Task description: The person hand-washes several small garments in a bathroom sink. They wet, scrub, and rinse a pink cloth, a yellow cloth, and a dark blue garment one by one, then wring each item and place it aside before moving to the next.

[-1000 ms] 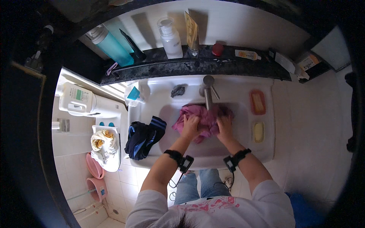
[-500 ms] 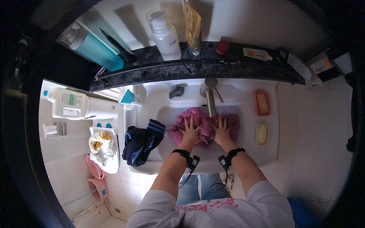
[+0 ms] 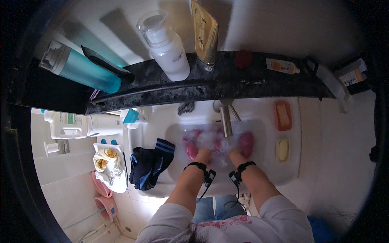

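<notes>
Pink wet cloth [image 3: 246, 144] lies in the water of the white sink [image 3: 289, 177], bulging up at the left and right through whitish suds. My left hand [image 3: 204, 154] is pushed down into it, sunk to about the wrist. Beside it, my right hand [image 3: 235, 154] is sunk in the same way, close to the cloth's right bulge. Suds and water hide the fingers of both hands. Just beyond them hangs the metal faucet [image 3: 226, 121]. Each wrist wears a black strap with a small wired box.
A dark navy garment with blue stripes [image 3: 150, 166] rests on the sink's left rim. Yellow soap [image 3: 283, 151] and a red dish [image 3: 283, 116] sit at the right. Bottles such as a white one [image 3: 170, 56] stand on the black shelf [image 3: 162, 97] overhead.
Both hands have gone from lying spread on top of the cloth to down in the water. The cloth has sunk mostly under, and suds have risen. The view has tilted slightly.
</notes>
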A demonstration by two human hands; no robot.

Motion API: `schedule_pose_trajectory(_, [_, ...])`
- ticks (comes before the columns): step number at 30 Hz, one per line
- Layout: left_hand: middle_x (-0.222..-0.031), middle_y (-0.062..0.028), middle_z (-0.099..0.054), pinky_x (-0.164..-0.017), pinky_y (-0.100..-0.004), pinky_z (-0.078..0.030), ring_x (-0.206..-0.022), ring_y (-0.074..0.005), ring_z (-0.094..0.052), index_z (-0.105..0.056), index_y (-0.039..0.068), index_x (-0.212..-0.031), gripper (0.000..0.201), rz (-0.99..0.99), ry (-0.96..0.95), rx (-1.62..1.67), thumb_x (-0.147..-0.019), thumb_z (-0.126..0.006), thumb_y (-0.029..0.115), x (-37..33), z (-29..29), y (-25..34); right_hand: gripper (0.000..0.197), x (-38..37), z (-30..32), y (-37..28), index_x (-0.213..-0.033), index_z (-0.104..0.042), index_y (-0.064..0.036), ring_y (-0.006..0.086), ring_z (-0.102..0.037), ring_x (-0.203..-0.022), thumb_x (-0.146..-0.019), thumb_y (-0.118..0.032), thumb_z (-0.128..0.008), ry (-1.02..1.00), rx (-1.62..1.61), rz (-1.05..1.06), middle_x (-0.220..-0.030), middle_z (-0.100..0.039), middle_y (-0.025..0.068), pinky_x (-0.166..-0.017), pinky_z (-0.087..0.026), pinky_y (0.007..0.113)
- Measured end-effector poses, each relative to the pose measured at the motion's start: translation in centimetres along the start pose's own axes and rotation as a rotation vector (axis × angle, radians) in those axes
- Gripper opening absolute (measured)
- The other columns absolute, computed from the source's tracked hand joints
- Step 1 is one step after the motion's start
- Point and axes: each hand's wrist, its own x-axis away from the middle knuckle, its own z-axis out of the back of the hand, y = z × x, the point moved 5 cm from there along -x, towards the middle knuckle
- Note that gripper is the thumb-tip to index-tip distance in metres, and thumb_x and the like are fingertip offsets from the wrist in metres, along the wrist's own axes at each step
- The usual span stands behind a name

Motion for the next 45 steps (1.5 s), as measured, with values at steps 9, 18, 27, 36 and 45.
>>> schedule_pose_trajectory(9, [-0.131, -0.0162, -0.046, -0.097, -0.0401, -0.04, -0.121, -0.0293, -0.045, -0.053, 0.011, -0.125, 0.044, -0.137, -0.128, -0.343, -0.083, -0.053, 0.024, 0.9, -3.7, 0.1, 0.041, 1.8, 1.6, -3.2, -0.124, -0.052, -0.013, 0.0368, -0.046, -0.116, -0.084, -0.011, -0.054, -0.164, 0.186, 0.078, -0.128, -0.048, 0.0194, -0.096, -0.039, 0.039])
schedule_pose_trajectory(18, [-0.107, -0.0135, -0.063, -0.083, -0.0428, -0.047, -0.098, -0.0321, -0.06, -0.065, 0.013, -0.102, 0.027, -0.043, 0.368, 0.239, -0.085, -0.05, 0.028, 6.6, 4.6, -2.6, 0.04, 6.6, 11.8, -6.2, -0.122, -0.052, -0.0053, 0.0392, -0.051, -0.112, -0.089, -0.027, -0.05, -0.001, -0.053, 0.715, -0.121, -0.052, 0.0258, -0.094, -0.041, 0.043])
schedule_pose_trajectory(27, [-0.087, -0.0073, -0.067, -0.07, -0.031, -0.048, -0.08, -0.0185, -0.062, -0.063, 0.003, -0.101, 0.021, -0.257, 0.763, 1.532, -0.085, -0.054, 0.014, 15.6, 10.8, -3.3, 0.042, 9.5, 15.2, -6.8, -0.119, -0.053, -0.0044, 0.035, -0.05, -0.109, -0.085, -0.029, -0.048, 0.04, -0.306, 0.462, -0.115, -0.054, 0.0215, -0.092, -0.041, 0.042])
schedule_pose_trajectory(36, [-0.097, -0.0103, -0.062, -0.076, -0.0305, -0.049, -0.086, -0.0192, -0.06, -0.054, -0.002, -0.106, 0.034, -0.355, 0.653, 1.183, -0.074, -0.067, 0.003, 22.5, 18.3, 2.2, 0.068, 24.8, 20.0, -20.7, -0.132, -0.034, -0.0078, 0.0278, -0.054, -0.105, -0.073, -0.01, -0.069, 0.021, -0.76, 0.837, -0.114, -0.053, 0.0094, -0.091, -0.044, 0.038])
schedule_pose_trajectory(45, [-0.107, -0.02, -0.057, -0.086, -0.0377, -0.047, -0.101, -0.0316, -0.056, -0.06, 0.001, -0.106, 0.045, -0.792, 0.962, 0.519, -0.067, -0.076, 0.019, 36.6, 26.6, 5.6, 0.049, 33.3, 25.1, -26.9, -0.118, -0.049, -0.0079, 0.026, -0.061, -0.099, -0.076, -0.02, -0.069, 0.526, -0.427, 0.745, -0.106, -0.063, 0.012, -0.085, -0.048, 0.035])
